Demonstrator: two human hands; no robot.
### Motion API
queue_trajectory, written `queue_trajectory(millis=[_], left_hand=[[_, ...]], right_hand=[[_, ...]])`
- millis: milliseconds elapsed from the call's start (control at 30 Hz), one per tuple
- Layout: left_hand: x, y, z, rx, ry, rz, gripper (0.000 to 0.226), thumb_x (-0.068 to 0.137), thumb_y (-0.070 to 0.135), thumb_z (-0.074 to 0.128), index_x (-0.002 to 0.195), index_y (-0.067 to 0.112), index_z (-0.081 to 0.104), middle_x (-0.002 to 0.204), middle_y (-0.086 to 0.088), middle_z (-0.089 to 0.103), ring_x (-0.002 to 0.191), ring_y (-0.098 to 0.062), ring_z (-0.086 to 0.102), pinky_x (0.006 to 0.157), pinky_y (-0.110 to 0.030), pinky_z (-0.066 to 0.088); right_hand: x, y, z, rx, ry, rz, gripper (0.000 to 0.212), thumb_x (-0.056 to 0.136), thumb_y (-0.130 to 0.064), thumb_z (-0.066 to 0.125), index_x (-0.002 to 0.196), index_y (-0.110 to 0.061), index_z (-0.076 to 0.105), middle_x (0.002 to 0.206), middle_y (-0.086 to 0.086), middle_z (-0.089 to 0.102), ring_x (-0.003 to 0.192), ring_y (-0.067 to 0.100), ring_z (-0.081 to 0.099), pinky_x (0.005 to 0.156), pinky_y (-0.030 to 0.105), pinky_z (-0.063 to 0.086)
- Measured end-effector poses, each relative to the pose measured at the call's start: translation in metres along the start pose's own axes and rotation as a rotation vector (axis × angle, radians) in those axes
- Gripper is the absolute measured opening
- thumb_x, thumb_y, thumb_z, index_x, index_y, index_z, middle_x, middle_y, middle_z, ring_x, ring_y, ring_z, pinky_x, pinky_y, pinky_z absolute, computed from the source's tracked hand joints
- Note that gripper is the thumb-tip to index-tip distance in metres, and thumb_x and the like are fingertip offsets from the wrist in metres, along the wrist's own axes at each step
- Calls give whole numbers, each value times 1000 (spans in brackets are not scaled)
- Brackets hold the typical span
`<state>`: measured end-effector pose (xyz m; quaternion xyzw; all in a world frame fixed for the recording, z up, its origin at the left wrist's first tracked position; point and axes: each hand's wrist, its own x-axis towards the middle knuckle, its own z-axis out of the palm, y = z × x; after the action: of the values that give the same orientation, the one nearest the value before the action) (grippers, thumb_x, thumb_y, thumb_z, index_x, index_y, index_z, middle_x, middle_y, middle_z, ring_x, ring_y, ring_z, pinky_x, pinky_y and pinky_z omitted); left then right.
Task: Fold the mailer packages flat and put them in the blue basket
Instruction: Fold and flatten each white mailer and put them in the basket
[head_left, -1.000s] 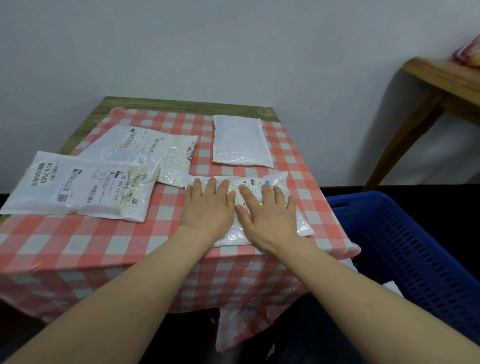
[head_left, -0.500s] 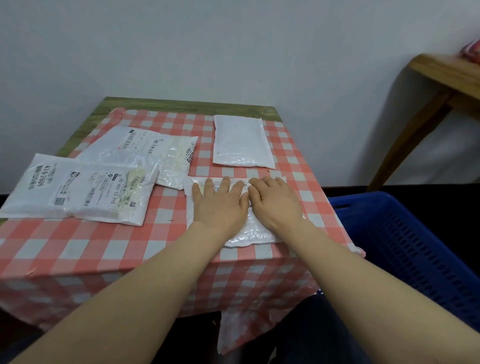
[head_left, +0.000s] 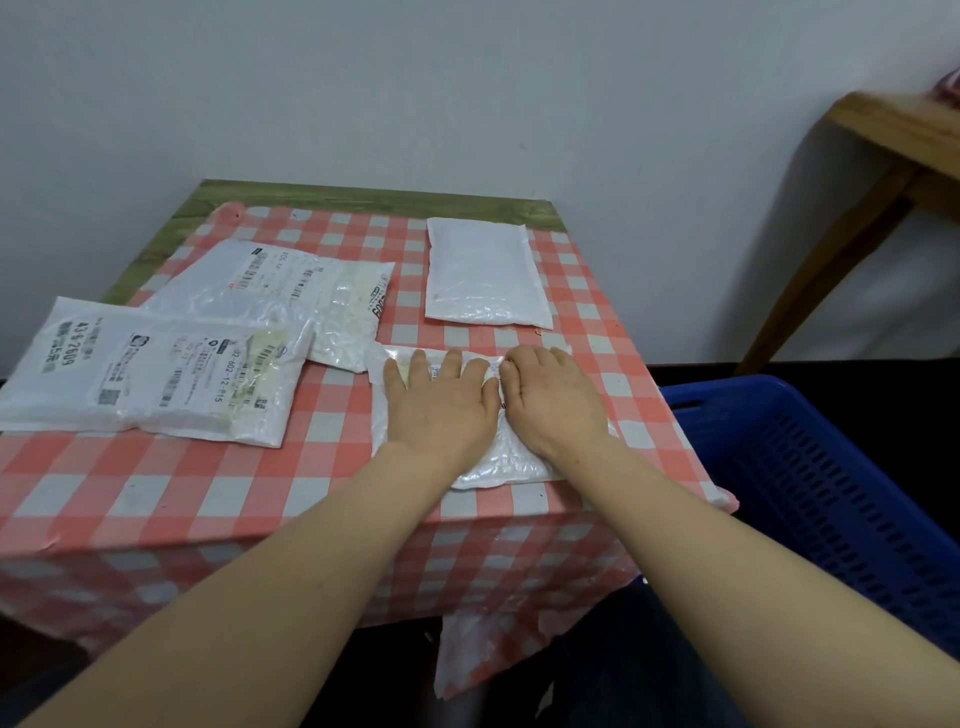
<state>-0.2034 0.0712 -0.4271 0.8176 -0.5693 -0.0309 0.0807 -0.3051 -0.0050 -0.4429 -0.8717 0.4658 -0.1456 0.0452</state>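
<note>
Directly in front of the person, a white mailer package lies near the front right corner of a desk covered in a red and white checked cloth. Both hands are on top of it, side by side and nearly touching. The left hand lies flat with straight, spread fingers, pressing the left part of the package down. The right hand rests on the right part with its fingers curled under at the far edge, where they seem to grip a fold of the plastic; exactly what they hold is hidden beneath the knuckles.

The package's long axis runs away from the person, front to back, and the hands cover most of its far half. Only its near edge and a strip on the left show.

The blue basket stands off the desk, lower down and to the right, just past the desk's right edge. The right hand is the nearer one to it, so a move to the basket would probably go sideways to the right and down, led by that hand.

Three more mailers wait on the desk: a plain white one just beyond the hands, a labelled one further left, and another labelled one at the left edge, overlapping it. A wooden table leg stands at the far right.
</note>
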Motion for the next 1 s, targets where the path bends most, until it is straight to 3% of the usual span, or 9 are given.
queue_trajectory(millis=[267,467,667,867,1000], left_hand=[[0,0,0,-2,15,5,48,101,43,16,146,31,28,154,3,28,143,-33,16,115,-56,3],[0,-1,2,3,32,8,47,101,43,17,145,31,30,153,3,30,142,-34,19,114,-56,5],[0,-1,3,2,38,4,47,101,43,17,145,32,29,154,3,29,142,-33,18,114,-56,4],[0,0,2,0,33,5,47,101,43,16,145,31,30,153,3,29,142,-34,18,114,-56,4],[0,0,2,-2,26,3,47,101,43,16,145,32,29,154,3,28,143,-33,17,114,-56,4]], right_hand=[[0,1,0,46,-37,43,40,102,-35,22,119,-16,53,119,0,59,111,25,48,101,38,36],[-1,2,0,20,-22,19,42,101,-36,20,118,-16,54,119,0,59,111,25,48,99,38,37],[1,2,3,18,8,2,74,85,-50,-4,118,-18,53,119,-2,59,114,25,49,101,39,37],[0,3,0,28,-24,26,42,101,-37,21,120,-17,53,122,-1,57,115,25,47,101,37,36],[0,2,1,26,-18,17,57,95,-46,9,119,-18,53,119,-2,58,113,25,48,101,37,37]])
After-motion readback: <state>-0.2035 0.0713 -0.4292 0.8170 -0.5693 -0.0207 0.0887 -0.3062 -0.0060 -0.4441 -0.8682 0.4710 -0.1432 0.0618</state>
